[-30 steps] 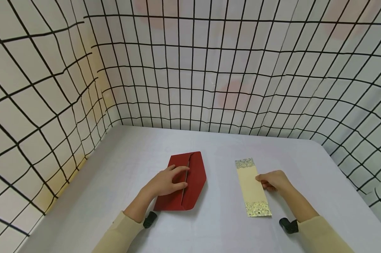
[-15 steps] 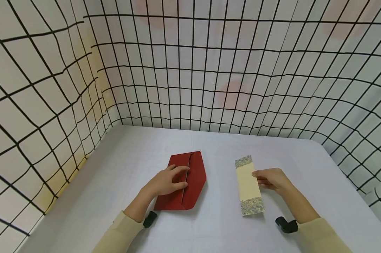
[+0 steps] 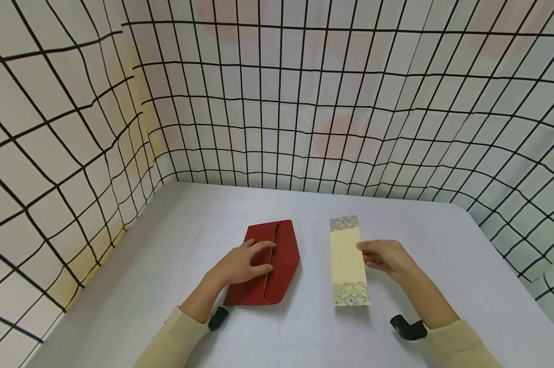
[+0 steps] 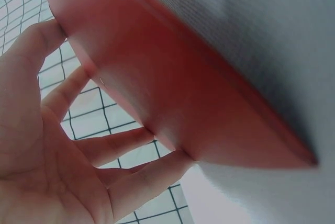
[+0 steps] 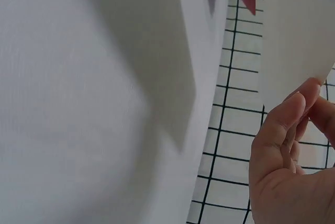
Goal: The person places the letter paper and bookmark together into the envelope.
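Note:
A red envelope (image 3: 285, 263) with a pointed flap on its right side lies on the white surface. My left hand (image 3: 244, 265) rests on it with spread fingers. In the left wrist view, that hand's fingertips touch the envelope (image 4: 157, 77) along one edge. To the right, a long cream card (image 3: 347, 255) has ornate patterned bands at both ends. My right hand (image 3: 387, 258) pinches its right edge between thumb and fingers. The right wrist view has the card (image 5: 296, 35) raised, with its shadow on the surface below. A gap separates card and envelope.
The white tabletop (image 3: 203, 214) spreads around both hands. A black wire grid (image 3: 300, 105) stands along the back and both sides, with pale cloth behind it. Each sleeve cuff has a small black wrist camera (image 3: 408, 328) beside it.
My right hand has moved left and slightly away from me, carrying the card toward the envelope. The card has lifted and turned more upright in view. My left hand and the envelope have stayed put.

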`<state>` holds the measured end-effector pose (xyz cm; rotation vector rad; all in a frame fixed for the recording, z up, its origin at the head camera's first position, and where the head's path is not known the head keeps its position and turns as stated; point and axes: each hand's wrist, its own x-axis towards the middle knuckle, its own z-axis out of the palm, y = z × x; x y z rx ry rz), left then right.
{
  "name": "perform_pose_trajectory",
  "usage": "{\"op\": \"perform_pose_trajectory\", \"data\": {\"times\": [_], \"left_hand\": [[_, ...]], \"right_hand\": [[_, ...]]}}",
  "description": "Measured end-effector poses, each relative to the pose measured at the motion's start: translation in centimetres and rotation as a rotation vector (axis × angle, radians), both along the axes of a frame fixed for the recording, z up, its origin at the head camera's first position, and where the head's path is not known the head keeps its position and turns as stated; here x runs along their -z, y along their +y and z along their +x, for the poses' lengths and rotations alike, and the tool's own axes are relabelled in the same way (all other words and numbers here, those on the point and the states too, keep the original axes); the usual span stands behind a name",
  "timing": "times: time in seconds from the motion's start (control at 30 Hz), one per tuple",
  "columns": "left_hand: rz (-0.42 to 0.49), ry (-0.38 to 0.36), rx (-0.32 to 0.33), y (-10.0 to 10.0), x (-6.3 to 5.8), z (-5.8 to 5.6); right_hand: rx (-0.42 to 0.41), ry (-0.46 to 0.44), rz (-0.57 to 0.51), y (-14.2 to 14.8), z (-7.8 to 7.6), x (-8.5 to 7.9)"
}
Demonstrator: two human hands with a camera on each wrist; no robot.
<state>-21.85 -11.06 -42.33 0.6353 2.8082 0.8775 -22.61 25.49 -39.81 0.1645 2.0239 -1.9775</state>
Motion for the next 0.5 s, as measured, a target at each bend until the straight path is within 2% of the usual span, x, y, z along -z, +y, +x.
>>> {"op": "perform_pose_trajectory", "data": {"times": [0.5], "left_hand": [[-0.004,-0.012,-0.002,0.0,0.0,0.0]], "right_hand": [[-0.003,0.008,-0.110,-3.0,0.1,0.0]]}}
